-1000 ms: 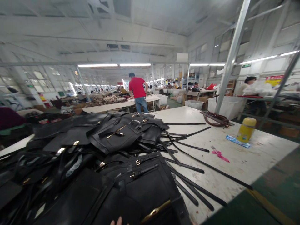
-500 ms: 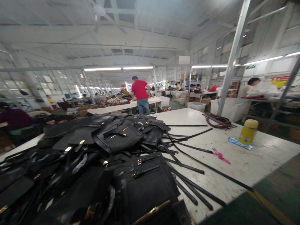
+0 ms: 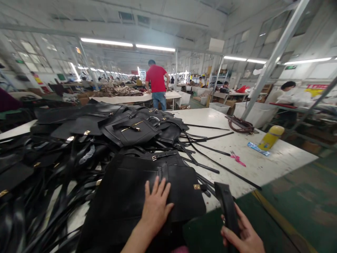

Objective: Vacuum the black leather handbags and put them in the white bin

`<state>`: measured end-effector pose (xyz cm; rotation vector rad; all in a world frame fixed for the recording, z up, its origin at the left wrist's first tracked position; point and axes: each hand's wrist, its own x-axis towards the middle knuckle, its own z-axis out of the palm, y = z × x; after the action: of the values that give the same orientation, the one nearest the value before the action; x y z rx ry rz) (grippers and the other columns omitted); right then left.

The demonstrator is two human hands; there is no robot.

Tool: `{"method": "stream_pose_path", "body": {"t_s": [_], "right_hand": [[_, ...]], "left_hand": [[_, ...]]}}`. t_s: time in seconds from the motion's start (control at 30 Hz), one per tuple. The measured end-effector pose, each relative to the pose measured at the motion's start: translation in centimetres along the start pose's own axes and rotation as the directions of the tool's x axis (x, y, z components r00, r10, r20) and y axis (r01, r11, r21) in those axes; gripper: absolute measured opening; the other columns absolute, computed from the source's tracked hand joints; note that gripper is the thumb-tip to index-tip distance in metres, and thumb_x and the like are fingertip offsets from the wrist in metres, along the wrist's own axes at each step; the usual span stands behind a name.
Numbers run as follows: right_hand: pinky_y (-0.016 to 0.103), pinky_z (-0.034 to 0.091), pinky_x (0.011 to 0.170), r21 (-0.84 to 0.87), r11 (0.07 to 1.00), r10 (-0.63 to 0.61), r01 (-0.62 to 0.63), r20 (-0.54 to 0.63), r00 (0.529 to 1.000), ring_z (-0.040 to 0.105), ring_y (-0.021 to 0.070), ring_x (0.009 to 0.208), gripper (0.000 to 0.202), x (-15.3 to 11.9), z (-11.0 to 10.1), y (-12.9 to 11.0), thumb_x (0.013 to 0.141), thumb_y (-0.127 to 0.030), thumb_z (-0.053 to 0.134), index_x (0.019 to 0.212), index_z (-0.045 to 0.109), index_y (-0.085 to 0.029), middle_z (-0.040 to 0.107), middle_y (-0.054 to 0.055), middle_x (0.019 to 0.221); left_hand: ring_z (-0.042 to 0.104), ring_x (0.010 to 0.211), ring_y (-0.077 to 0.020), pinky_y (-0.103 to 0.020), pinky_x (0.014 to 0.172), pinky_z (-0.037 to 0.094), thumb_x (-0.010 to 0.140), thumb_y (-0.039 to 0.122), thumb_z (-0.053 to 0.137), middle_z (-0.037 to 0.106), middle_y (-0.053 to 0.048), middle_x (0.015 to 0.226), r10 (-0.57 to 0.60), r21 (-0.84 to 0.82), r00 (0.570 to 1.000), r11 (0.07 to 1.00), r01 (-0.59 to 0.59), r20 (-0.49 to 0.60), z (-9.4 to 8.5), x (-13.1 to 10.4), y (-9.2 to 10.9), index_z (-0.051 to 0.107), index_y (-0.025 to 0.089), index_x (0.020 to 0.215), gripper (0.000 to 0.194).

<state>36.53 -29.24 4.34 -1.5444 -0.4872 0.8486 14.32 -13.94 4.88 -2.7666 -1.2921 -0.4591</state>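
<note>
My left hand (image 3: 156, 202) lies flat with its fingers spread on a large black leather bag piece (image 3: 118, 200) at the table's near edge. A gold clasp (image 3: 196, 187) shows at the right side of this piece. My right hand (image 3: 244, 230) is closed round a black leather strap (image 3: 226, 198), held upright off the table to the right of the bag piece. The strap's lower end is hidden by the hand. Behind the bag piece is a heap of black bags (image 3: 129, 131) with gold zips and buckles.
Loose black straps (image 3: 210, 168) spread across the white table (image 3: 286, 154). Pink-handled scissors (image 3: 238, 159), a yellow flask (image 3: 271, 137), a blue packet (image 3: 258, 149) and coiled brown straps (image 3: 240, 124) lie to the right. A metal post (image 3: 273, 66) rises behind. A person in red (image 3: 157, 79) stands farther back.
Both hands have come into view, the left on the bag piece and the right with the strap. The view has tilted downward, and a different bag surface lies in front of me.
</note>
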Motion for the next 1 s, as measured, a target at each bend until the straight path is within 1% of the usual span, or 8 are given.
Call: {"method": "stream_pose_path", "body": {"t_s": [0.1, 0.2, 0.33, 0.57, 0.63, 0.73, 0.83, 1.0], "right_hand": [[0.025, 0.047, 0.046, -0.014, 0.999, -0.036, 0.038, 0.090, 0.995, 0.053, 0.0139, 0.051, 0.097, -0.2, 0.7, -1.9, 0.055, -0.040, 0.072, 0.135, 0.023, -0.015, 0.062, 0.006, 0.091], [0.023, 0.047, 0.043, -0.011, 1.000, -0.014, 0.018, 0.315, 0.949, 0.057, 0.0175, 0.063, 0.092, 0.0, 2.9, -3.7, 0.056, -0.024, 0.068, 0.135, 0.023, -0.017, 0.059, 0.009, 0.102], [0.022, 0.045, 0.037, -0.065, 0.994, 0.109, -0.088, 0.642, 0.758, 0.056, 0.0144, 0.054, 0.088, 1.8, 7.1, -5.9, 0.051, -0.012, 0.064, 0.133, 0.031, -0.018, 0.059, 0.008, 0.099], [0.020, 0.044, 0.034, -0.162, 0.984, 0.173, -0.068, 0.836, 0.521, 0.057, 0.0143, 0.043, 0.077, 6.7, 14.9, -7.8, 0.054, -0.012, 0.063, 0.127, 0.039, -0.015, 0.060, 0.001, 0.069], [0.020, 0.042, 0.033, -0.161, 0.986, 0.162, -0.048, 0.830, 0.534, 0.056, 0.0156, 0.042, 0.072, 7.9, 17.2, -8.0, 0.055, -0.012, 0.062, 0.124, 0.042, -0.012, 0.059, 0.001, 0.062], [0.021, 0.043, 0.034, -0.115, 0.993, 0.071, 0.027, 0.766, 0.638, 0.053, 0.0134, 0.038, 0.069, 9.0, 19.6, -8.2, 0.059, -0.015, 0.060, 0.125, 0.040, -0.011, 0.055, -0.003, 0.052], [0.020, 0.044, 0.036, -0.071, 0.993, -0.012, 0.089, 0.711, 0.703, 0.051, 0.0108, 0.039, 0.071, 8.8, 19.0, -8.6, 0.062, -0.017, 0.059, 0.128, 0.034, -0.016, 0.055, -0.005, 0.056], [0.022, 0.046, 0.036, -0.182, 0.983, 0.135, 0.023, 0.804, 0.579, 0.056, 0.0137, 0.043, 0.068, 8.2, 14.6, -9.1, 0.060, -0.016, 0.062, 0.124, 0.039, -0.018, 0.058, -0.001, 0.066]], "left_hand": [[0.022, 0.129, -0.0322, -0.059, 0.101, 0.016, 0.078, 0.046, 0.047, 0.032, -0.009, 0.139, -0.101, 0.131, 0.993, 0.986, 0.107, -0.054, 2.1, -1.9, -3.5, 0.034, 0.023, 0.131, 0.060], [0.021, 0.130, -0.0289, -0.054, 0.103, 0.018, 0.080, 0.047, 0.043, 0.029, -0.009, 0.140, -0.087, 0.173, 0.990, 0.979, 0.106, -0.112, 3.2, -2.7, -4.0, 0.031, 0.020, 0.133, 0.060], [0.024, 0.128, -0.0294, -0.054, 0.103, 0.017, 0.080, 0.046, 0.044, 0.032, -0.010, 0.139, -0.093, 0.162, 0.978, 0.979, 0.124, -0.185, 3.4, -2.9, -2.7, 0.037, 0.019, 0.130, 0.057], [0.028, 0.127, -0.0280, -0.053, 0.105, 0.011, 0.080, 0.047, 0.044, 0.039, -0.013, 0.134, -0.140, 0.098, 0.960, 0.981, 0.168, -0.242, 3.9, -3.1, -2.8, 0.024, 0.012, 0.135, 0.069], [0.029, 0.126, -0.0277, -0.053, 0.105, 0.012, 0.079, 0.047, 0.044, 0.041, -0.013, 0.133, -0.164, 0.074, 0.956, 0.980, 0.187, -0.244, 4.1, -3.2, -2.8, 0.020, 0.011, 0.135, 0.071], [0.031, 0.125, -0.0280, -0.053, 0.104, 0.014, 0.079, 0.048, 0.045, 0.042, -0.015, 0.131, -0.190, 0.049, 0.948, 0.977, 0.209, -0.256, 4.1, -3.2, -2.6, 0.018, 0.010, 0.136, 0.073], [0.034, 0.124, -0.0282, -0.054, 0.103, 0.016, 0.079, 0.047, 0.045, 0.044, -0.016, 0.130, -0.191, 0.036, 0.942, 0.977, 0.208, -0.277, 4.0, -3.3, -2.5, 0.018, 0.010, 0.135, 0.072], [0.032, 0.125, -0.0278, -0.053, 0.104, 0.013, 0.079, 0.048, 0.045, 0.043, -0.014, 0.131, -0.187, 0.026, 0.945, 0.979, 0.201, -0.269, 4.0, -3.4, -2.7, 0.020, 0.011, 0.135, 0.071]]}}
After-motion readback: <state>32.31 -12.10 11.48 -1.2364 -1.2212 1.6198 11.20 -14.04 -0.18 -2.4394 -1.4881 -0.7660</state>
